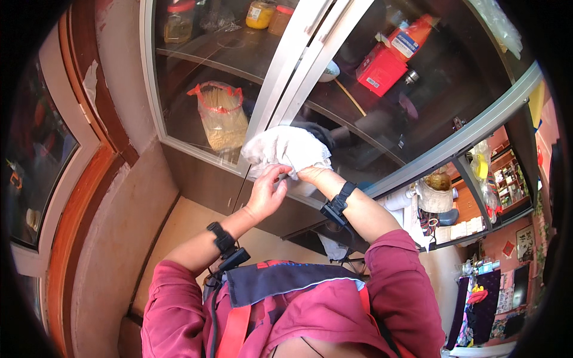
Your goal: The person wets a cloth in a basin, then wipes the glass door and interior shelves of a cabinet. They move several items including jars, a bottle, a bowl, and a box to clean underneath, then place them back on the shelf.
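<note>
A bunched white cloth point(286, 150) lies against the lower part of the cabinet's glass doors, where their two metal frames point(275, 105) meet. My right hand point(315, 173) is at the cloth's lower right edge, its fingers mostly hidden under or behind the fabric, so its grip does not show fully. My left hand point(270, 190) is at the cloth's lower edge, with thumb and fingers bent and partly apart; whether it pinches the fabric cannot be told. Both wrists wear black straps with small devices.
Behind the glass stand a plastic bag of noodles point(221, 116), lidded jars point(260, 14), a red box point(381, 68) and a bowl point(330, 71). A wooden door frame point(67, 250) runs along the left. At right, shelving holds a white container point(434, 197).
</note>
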`<state>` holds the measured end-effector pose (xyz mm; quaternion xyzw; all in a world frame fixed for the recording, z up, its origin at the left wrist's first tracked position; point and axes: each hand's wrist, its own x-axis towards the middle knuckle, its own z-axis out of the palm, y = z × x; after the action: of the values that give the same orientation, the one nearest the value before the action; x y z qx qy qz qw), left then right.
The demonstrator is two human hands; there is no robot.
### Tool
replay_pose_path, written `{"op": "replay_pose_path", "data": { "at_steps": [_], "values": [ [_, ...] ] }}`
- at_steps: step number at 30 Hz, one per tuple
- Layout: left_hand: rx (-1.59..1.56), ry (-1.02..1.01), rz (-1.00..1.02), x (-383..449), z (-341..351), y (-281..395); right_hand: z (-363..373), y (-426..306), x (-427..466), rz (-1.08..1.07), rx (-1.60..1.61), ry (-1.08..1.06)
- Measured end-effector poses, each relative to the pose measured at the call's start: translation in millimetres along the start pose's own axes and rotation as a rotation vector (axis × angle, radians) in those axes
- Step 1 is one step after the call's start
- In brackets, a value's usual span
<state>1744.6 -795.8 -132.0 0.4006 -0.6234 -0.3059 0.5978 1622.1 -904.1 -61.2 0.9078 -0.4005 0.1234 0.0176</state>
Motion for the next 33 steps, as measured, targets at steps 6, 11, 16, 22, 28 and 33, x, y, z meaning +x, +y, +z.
{"op": "replay_pose_path", "data": {
  "at_steps": [6,11,16,22,28,33],
  "values": [
    [0.223,0.197,0.218,20.3,26.7,-40.2,-34.9,19.0,5.3,-0.540,-0.288,-0.098],
    [0.376,0.455,0.223,101.0,47.2,-28.9,-92.2,0.1,9.3,-0.453,0.258,0.134],
    [0.534,0.496,0.232,149.8,51.1,-34.3,-149.8,-10.5,-29.6,0.061,1.024,-0.244],
    [0.621,0.332,0.422,180.0,-0.1,-42.8,-122.8,13.4,-107.1,0.022,0.765,-0.078],
    [0.668,0.427,0.474,270.3,-76.9,-1.2,-88.7,41.6,-150.5,0.325,1.249,0.159],
    [0.663,0.433,0.406,217.0,-64.7,-32.3,-52.2,35.6,-159.5,0.452,1.295,0.161]
  ]
}}
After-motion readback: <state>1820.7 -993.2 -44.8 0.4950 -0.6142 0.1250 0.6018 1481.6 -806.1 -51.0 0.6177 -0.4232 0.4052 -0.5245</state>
